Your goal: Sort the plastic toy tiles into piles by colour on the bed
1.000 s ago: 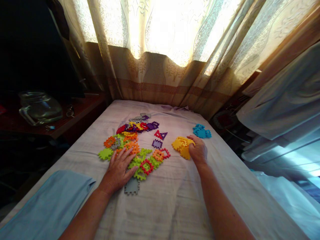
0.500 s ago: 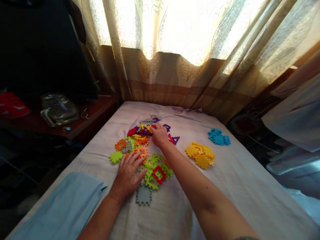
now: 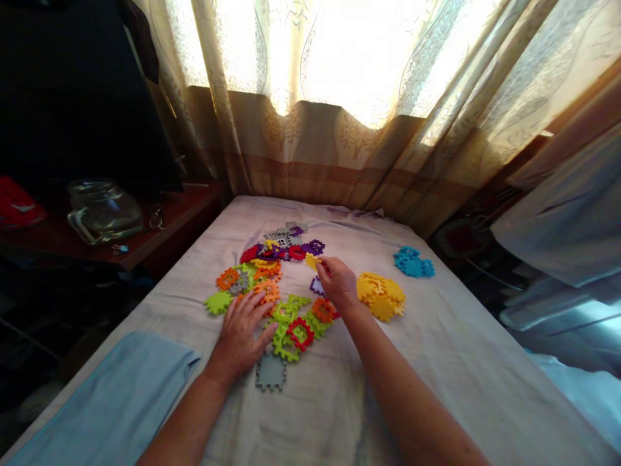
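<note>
My right hand (image 3: 337,281) pinches a small yellow piece (image 3: 313,261) above the sheet, right of the mixed pile. Spread flat, my left hand (image 3: 245,333) rests at the pile's left side, fingertips on orange pieces (image 3: 266,291). Green pieces (image 3: 286,310) lie between the hands with a red square frame (image 3: 301,333) on top. A grey square (image 3: 271,371) is nearest me. Purple, red and grey pieces (image 3: 286,236) form the pile's far end. Right of my right hand sits a yellow stack (image 3: 381,296); farther right are blue pieces (image 3: 413,263).
A folded light blue cloth (image 3: 111,395) lies at the bed's (image 3: 436,362) left. On the dark red table (image 3: 179,217) stands a glass jug (image 3: 104,210). Curtains (image 3: 320,149) hang behind, and pale fabric (image 3: 557,220) hangs on the right.
My right hand has moved right and nearer from the far part of the pile, now with a yellow piece in its fingers. My left hand has stayed on the pile. The view has shifted slightly.
</note>
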Demonstrator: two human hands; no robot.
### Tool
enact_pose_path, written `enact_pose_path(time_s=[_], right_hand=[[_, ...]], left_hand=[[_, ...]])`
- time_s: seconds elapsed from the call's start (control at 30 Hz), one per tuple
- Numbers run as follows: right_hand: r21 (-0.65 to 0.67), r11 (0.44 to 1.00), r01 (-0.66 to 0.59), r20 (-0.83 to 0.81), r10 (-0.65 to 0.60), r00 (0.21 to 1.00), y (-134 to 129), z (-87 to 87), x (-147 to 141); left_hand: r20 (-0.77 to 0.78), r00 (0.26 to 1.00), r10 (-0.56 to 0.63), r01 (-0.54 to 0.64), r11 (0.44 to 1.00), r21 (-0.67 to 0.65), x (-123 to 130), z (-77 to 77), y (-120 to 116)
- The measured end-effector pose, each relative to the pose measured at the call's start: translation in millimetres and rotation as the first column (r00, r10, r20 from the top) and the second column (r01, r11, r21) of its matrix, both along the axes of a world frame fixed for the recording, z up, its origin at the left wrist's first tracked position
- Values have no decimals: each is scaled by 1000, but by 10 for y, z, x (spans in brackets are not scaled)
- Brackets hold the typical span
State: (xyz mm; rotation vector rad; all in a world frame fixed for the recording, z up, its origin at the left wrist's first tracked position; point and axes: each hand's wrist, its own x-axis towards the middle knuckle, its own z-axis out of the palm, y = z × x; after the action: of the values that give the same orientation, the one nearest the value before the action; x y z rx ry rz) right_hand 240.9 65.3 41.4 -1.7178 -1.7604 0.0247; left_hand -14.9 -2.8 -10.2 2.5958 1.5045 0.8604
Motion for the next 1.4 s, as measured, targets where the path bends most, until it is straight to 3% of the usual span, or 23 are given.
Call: enact_pose_path(time_s=[0.13, 0.27, 0.4, 0.63, 0.73, 0.87, 1.07, 1.2, 1.4], right_hand=[[-52, 980, 192, -131, -198, 972, -295, 73, 483], [-115, 933, 341, -125, -354, 927, -393, 128, 865], [-180, 905, 385, -26, -396, 918, -315, 91, 988], [-46, 909, 415, 190, -400, 897, -224, 21, 1015], [-55, 941, 334, 205, -317, 926, -160, 79, 841], [-110, 988, 107, 222, -80, 972, 67, 174, 326], [-213, 968, -134, 211, 179, 961, 563, 261, -574], [-287, 943, -166, 216, 232, 948, 879, 277, -902], [-467, 881, -78, 245, 213, 946, 1074, 281, -1006]], left_hand=[[-6, 1000, 1, -1, 1000, 5, -4, -19, 21], [-22, 1000, 4, -4, 1000, 14, -9, -9, 34], [-31, 1000, 2, -1, 999, 35, -13, 3, 40], [-26, 1000, 4, -4, 1000, 16, -6, -1, 33], [-13, 1000, 6, -6, 1000, 7, -4, -6, 26], [13, 1000, -3, 3, 1000, 14, -5, -3, 21], [41, 999, 15, -15, 1000, -2, 2, 27, -5], [56, 998, 21, -19, 999, -31, 13, 38, -29], [83, 996, 10, -6, 999, -49, 26, 51, -51]])
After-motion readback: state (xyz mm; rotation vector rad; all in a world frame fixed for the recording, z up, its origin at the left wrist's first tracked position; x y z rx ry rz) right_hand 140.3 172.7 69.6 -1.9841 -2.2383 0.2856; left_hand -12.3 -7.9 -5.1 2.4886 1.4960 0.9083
